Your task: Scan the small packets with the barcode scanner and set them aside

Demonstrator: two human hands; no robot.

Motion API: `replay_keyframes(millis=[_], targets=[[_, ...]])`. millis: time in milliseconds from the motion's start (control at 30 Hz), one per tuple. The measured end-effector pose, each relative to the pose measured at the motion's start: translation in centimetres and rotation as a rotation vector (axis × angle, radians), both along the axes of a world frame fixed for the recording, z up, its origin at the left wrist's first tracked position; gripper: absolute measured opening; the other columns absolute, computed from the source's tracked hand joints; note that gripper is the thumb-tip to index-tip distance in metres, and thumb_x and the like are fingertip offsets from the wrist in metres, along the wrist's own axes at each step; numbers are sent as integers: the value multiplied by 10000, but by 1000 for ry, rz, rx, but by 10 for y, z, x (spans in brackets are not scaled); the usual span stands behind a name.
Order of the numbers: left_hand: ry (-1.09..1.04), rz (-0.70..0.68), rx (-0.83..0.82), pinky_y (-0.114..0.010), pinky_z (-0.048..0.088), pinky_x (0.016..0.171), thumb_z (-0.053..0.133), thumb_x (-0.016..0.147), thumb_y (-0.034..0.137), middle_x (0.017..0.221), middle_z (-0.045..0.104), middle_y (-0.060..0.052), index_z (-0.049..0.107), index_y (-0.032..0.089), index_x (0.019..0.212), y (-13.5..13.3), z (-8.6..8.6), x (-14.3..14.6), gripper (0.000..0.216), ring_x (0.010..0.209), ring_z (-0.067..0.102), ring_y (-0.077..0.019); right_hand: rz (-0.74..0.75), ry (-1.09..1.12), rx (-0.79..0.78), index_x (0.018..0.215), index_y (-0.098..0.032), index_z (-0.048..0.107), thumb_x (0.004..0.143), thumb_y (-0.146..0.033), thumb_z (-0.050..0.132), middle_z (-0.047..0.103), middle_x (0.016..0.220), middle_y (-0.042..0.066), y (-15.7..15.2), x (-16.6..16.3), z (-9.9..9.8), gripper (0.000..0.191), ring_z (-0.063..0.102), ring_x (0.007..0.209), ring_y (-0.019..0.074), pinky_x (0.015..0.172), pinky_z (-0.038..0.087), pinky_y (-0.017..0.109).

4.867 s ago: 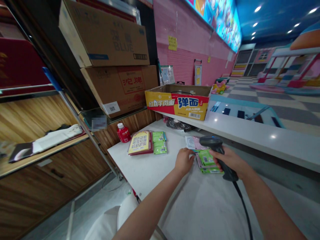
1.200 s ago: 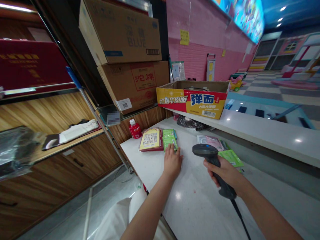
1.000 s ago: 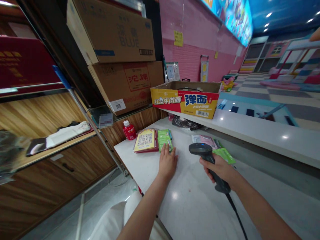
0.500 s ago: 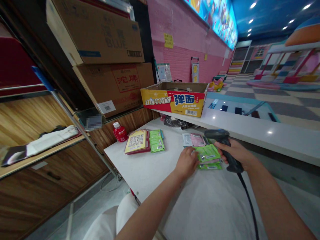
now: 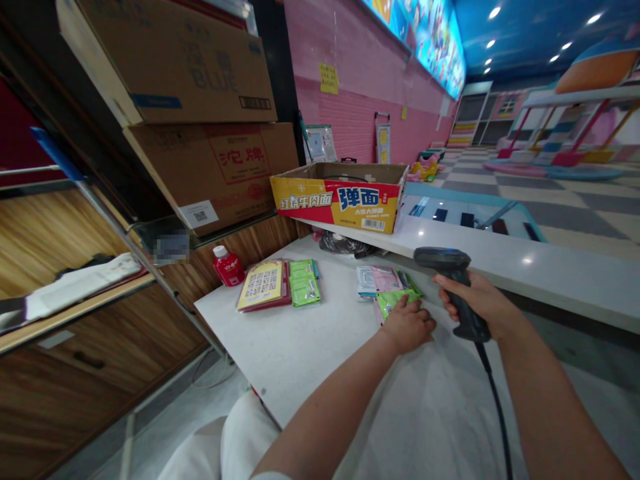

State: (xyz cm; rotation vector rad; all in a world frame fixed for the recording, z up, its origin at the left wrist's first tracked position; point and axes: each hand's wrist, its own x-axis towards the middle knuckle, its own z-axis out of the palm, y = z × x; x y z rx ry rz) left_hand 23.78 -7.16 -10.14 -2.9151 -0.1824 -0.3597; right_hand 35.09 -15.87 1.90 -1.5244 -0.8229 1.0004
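A black corded barcode scanner (image 5: 465,300) is gripped in my right hand (image 5: 487,307), its head tilted up and facing left, above the table. My left hand (image 5: 410,325) lies palm down on a bright green packet (image 5: 393,301), fingers somewhat spread and partly covering it. Just behind are more flat packets, a pink packet (image 5: 387,279) and a white one (image 5: 365,280), with green showing at their right. Farther left on the white table (image 5: 300,340) lies another small pile of green packets (image 5: 305,285), beside a yellow-fronted red pack (image 5: 264,285).
A red bottle with a white cap (image 5: 229,268) stands at the table's left back edge. A yellow-and-red open carton (image 5: 340,200) sits on the raised white counter (image 5: 465,253). Brown cardboard boxes (image 5: 215,167) are stacked at left. The scanner's cable (image 5: 500,407) hangs down.
My left hand has moved right, onto the front of the green packet, which now sits lower and farther left. The scanner has been lifted away from the packets. The view has shifted slightly.
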Motion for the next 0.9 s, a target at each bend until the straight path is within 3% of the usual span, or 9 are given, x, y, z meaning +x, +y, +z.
replay_keyframes(millis=[233,400,600,667,800,900], targets=[[-33,-39,71,-502,309,1041,558,863,464,1054,650,-82,645,187,1044,14,-7,-32,342,1196,483,-289,36,-17,-8,700,-205,519,670,-432,772,543,496,-57,2,-7,-3,341,480,361,86,332,409,209],[-27,-119,102,-484,279,1075,541,874,459,1063,656,-62,638,198,1025,27,-2,-55,317,1206,494,-284,46,-32,-22,730,-209,503,697,-413,756,550,493,-62,5,-12,-2,327,478,363,86,335,411,208],[-111,-96,-11,-432,243,1114,520,871,509,1348,535,-92,519,212,1267,22,7,-82,495,1310,408,-249,81,-50,-22,761,-216,491,741,-402,713,549,490,-70,5,-18,-5,291,479,355,85,340,408,207],[-236,57,-138,-404,320,1063,497,887,491,1303,554,-105,512,206,1254,16,7,-92,465,1257,452,-240,87,-70,-37,754,-217,483,762,-406,688,547,483,-71,5,-21,-5,279,480,351,84,342,404,203],[-653,645,-494,-362,450,860,499,893,316,1029,605,-108,541,170,1072,11,5,-102,235,989,575,-221,109,-83,-58,754,-219,484,769,-408,676,552,498,-72,6,-29,-4,270,487,362,83,358,416,207],[-775,910,-778,-322,460,716,704,732,356,886,600,-80,523,162,1009,19,4,-100,383,811,600,-215,141,-84,-56,742,-219,486,760,-425,679,552,514,-67,6,-33,-4,282,484,364,84,359,416,213]])
